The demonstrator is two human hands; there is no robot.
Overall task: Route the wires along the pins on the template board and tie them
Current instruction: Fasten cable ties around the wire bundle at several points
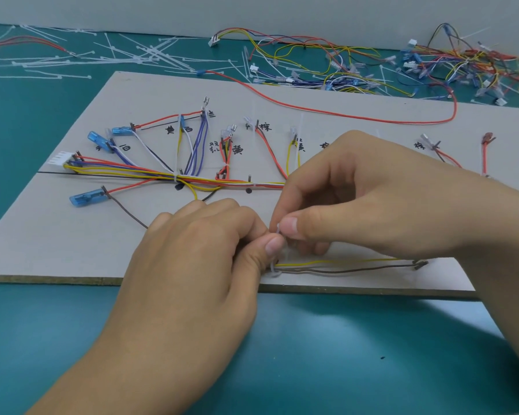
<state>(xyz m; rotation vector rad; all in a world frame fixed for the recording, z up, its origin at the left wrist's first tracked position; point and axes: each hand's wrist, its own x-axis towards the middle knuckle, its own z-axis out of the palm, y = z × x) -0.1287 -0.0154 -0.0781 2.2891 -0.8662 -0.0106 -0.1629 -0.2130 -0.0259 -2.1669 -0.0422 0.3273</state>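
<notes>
While both hands meet near the front edge of the board (72, 235), they pinch a thin white tie (277, 235) between them. In the head view, the left hand (198, 259) is curled, with its thumb and first finger squeezed on the lower part of the tie. The right hand (372, 205) comes in from the right side, and its thumb and first finger are pressed shut on the top end of the tie. The tie loops around two wires, a yellow wire (342, 260) and a brown wire (342, 269). These two wires run side by side to the right, along the front of the board, to a pin (420, 264) near the right arm.

Farther back on the board, many wires (126, 169) in red, yellow, blue, white and black lie in one bundle. They start at a white plug (61, 158) on the left and run right along a black line. Another white tie (176, 178) is already wrapped around this bundle. Some wires fan up to pins beside black hand-written marks. Blue caps (86, 197) sit on some of the wire ends at the left.

The board lies on a green table (342, 354). Behind the board, loose white ties (132, 55) are scattered at the left, and a messy pile of spare wires (432, 67) is at the right. One long red wire (342, 115) curves from that pile across the back of the board.
</notes>
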